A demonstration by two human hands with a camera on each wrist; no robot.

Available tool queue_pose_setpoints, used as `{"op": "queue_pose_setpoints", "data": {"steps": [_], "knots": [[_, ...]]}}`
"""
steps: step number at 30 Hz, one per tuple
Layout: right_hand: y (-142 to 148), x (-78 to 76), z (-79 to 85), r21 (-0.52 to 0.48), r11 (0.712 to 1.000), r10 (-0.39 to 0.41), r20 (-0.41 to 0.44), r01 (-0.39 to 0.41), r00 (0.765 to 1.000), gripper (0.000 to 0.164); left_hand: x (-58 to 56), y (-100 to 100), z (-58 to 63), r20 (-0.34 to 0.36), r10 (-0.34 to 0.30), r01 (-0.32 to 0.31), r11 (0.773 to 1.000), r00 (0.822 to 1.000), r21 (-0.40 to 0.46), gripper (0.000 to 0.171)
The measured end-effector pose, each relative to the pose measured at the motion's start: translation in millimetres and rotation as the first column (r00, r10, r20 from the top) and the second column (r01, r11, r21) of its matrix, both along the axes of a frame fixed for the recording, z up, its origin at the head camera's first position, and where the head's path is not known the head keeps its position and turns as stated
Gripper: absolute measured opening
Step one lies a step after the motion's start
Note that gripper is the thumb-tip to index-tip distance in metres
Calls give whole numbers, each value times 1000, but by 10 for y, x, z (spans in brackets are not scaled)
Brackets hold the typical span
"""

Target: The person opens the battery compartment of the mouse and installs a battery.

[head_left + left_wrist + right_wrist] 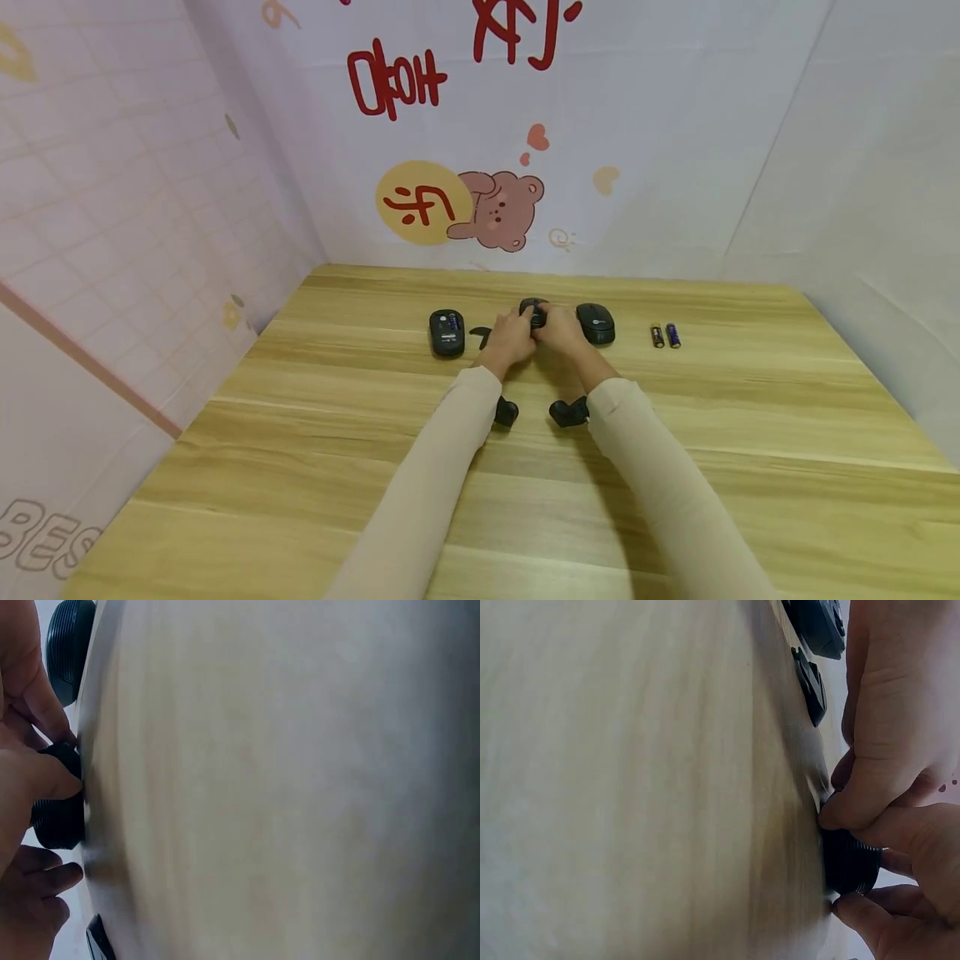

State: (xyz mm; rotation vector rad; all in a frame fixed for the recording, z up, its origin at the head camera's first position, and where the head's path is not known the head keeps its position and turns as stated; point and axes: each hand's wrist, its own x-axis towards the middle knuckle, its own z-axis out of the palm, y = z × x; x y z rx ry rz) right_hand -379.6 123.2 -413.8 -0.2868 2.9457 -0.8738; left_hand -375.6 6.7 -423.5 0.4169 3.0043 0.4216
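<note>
Head view: table [750, 400], its middle worked by left hand [513, 337] and right hand [561, 330], both clamped on the centre mouse [533, 308], presumably so one steadies while the other works. Right mouse [596, 322] lies top up; left mouse [447, 333], underside up, likely for access, with a dark piece [482, 334] just beside. Two batteries [665, 336] lie paired rightmost, perhaps for easy reach.

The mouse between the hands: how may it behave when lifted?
The mouse probably feels stiff, its shell showing no visible bend. Its ribbed side may help against slipping. Being wider than tall, it seems unlikely to roll.
</note>
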Motion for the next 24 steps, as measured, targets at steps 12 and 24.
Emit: {"op": "queue_pose_setpoints", "data": {"steps": [12,24], "knots": [[-25,39,81,-16,1000,-4,9,4,1000,59,76,17,51,-18,65,-63,994,998,95,54],[-21,236,300,49,998,-42,-155,50,987,46,207,-62,232,-263,112,-66,982,958,179,25]]}}
